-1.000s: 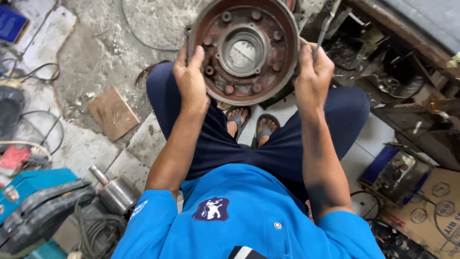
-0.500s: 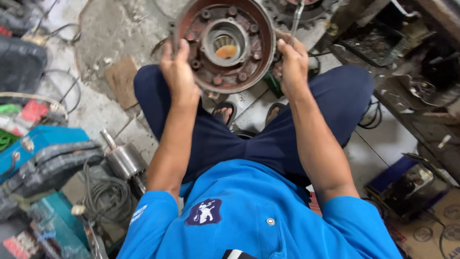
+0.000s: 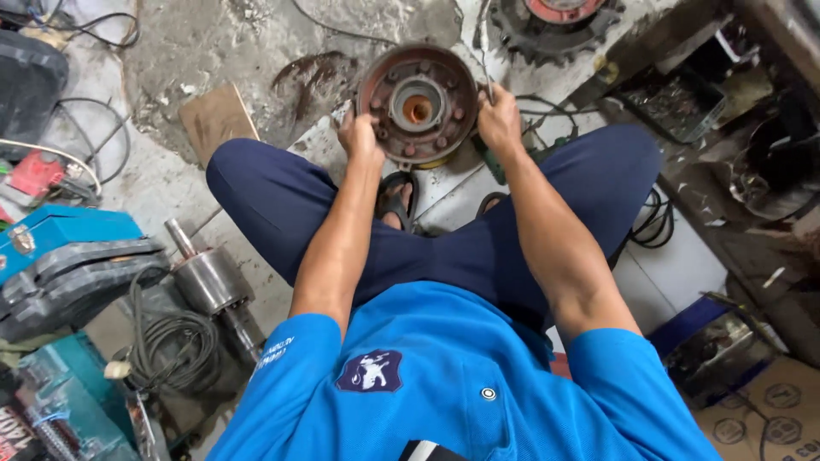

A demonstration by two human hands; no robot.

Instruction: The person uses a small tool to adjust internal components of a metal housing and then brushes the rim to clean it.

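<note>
The brake drum (image 3: 418, 104), round, rusty, ringed with bolts, sits on the floor (image 3: 213, 51) beyond your feet; your left hand (image 3: 361, 137) grips its 8 o'clock rim, your right hand (image 3: 500, 122) its 3 o'clock.

Seated cross-legged on a stained concrete floor (image 3: 196, 51), you hold a rusty brake drum (image 3: 417, 104) upright near the top centre of the frame, its bolted hub facing you. Your left hand (image 3: 360, 137) clasps the drum's left rim and your right hand (image 3: 500, 119) its right rim, each grip closed on the edge. A toothed gear (image 3: 555, 26) lies just beyond, at the upper edge. A wooden board (image 3: 215, 119) rests on the floor left of the drum. At lower left, a steel motor rotor (image 3: 209, 282) lies beside a coiled black cable (image 3: 171, 350) and a blue tool case (image 3: 60, 230).
</note>
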